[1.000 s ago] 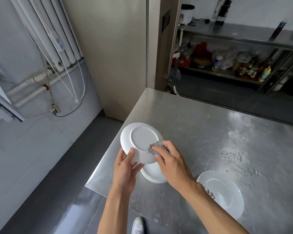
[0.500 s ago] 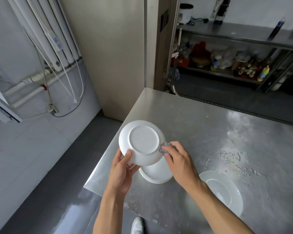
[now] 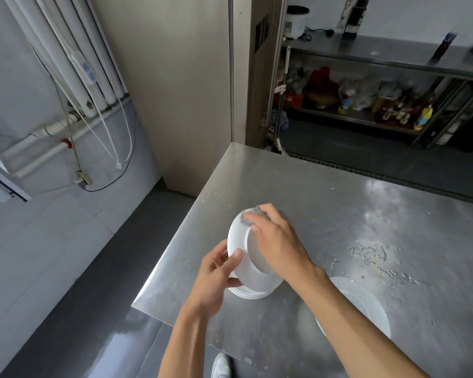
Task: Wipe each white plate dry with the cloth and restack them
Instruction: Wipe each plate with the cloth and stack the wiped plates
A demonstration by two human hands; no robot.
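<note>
**Plate held tilted over the stack**

Head view. My left hand [image 3: 216, 279] pinched the near rim of the plate [image 3: 243, 257], thumb on its underside, above the stack [image 3: 246, 293] at the table [image 3: 339, 214] corner. My right hand [image 3: 276, 241] curled round the cloth [image 3: 247, 218], pressing it to the far rim. I judged the plate stiff, light, breakable and slippery if wet. The rim, thumb opposing fingers, seemed the safest hold.

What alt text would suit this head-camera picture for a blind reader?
A person's left hand grips a tilted white plate while the right hand presses a grey cloth to its upper rim, above a plate stack on a steel table.
</note>
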